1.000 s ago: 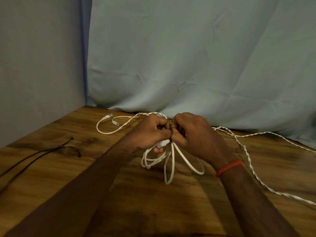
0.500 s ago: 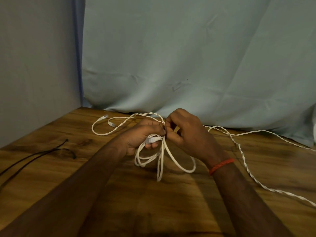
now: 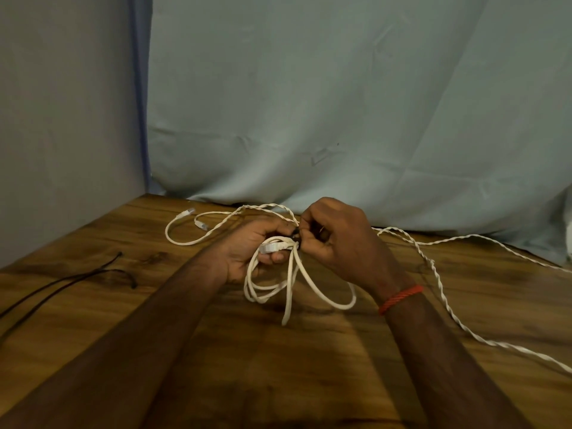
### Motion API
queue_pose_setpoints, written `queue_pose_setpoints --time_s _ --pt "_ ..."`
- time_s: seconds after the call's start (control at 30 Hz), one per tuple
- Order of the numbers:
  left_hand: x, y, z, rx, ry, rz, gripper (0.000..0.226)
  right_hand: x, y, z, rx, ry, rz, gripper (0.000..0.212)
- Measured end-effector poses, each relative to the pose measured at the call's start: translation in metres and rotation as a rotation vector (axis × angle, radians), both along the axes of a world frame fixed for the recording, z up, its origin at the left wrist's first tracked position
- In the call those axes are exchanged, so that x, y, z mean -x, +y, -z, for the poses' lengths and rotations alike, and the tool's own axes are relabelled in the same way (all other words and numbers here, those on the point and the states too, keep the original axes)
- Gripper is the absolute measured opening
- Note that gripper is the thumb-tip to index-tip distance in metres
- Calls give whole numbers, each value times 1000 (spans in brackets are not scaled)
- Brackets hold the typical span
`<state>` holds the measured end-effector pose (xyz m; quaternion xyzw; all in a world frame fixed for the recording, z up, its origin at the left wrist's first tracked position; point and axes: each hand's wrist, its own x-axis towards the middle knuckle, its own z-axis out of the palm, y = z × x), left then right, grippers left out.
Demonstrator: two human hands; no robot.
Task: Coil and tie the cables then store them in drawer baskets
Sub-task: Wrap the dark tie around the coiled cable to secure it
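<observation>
"Tying off the bundle now, would you say?"

"Looks that way to me. The white flat cable (image 3: 291, 289) is gathered into loose loops. The left grip (image 3: 247, 252) is closed round the gathered neck, with a plug (image 3: 270, 246) showing between its fingers. The loops droop onto the worktop (image 3: 278, 366), as far as I can tell."

"And the other one?"

"The right grip (image 3: 337, 243) is pinched tight right against that neck. It's on what I take for a small dark tie (image 3: 295, 239), though it's too small to be sure."

"So the coiling is done for this one?"

"Roughly, though the loops are uneven. The next move, I'd judge, calls for cinching that tie snug round every strand with the left holding the neck together. Otherwise a loop could slip free."

"Plenty left after that."

"Yes. A twisted white cable (image 3: 433, 267) trails loose across the worktop, behind the hands and off to the right. Another white lead (image 3: 185, 241) lies at the far left with its plugs beside it; whether it joins the bundle I can't tell. A black cable (image 3: 62, 280) sprawls at the near left. No drawer basket is in sight from where I stand, so storing looks some way off."
</observation>
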<state>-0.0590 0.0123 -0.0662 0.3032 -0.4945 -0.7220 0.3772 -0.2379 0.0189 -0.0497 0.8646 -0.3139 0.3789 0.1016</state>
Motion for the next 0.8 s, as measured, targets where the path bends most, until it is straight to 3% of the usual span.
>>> queue_pose_setpoints --time_s 0.1,0.2,0.43,0.8 --pt "1 -2 2 93 60 -65 25 2 -1 -1 27 -16 11 6" --pt "4 -5 6 246 -4 -143 17 2 -1 -1 10 -6 37 4" --pt "9 -14 14 517 -252 -428 30 3 2 0 -30 56 164 22" --pt "18 -16 16 558 -247 -641 28 8 2 -6 -103 71 195 17"
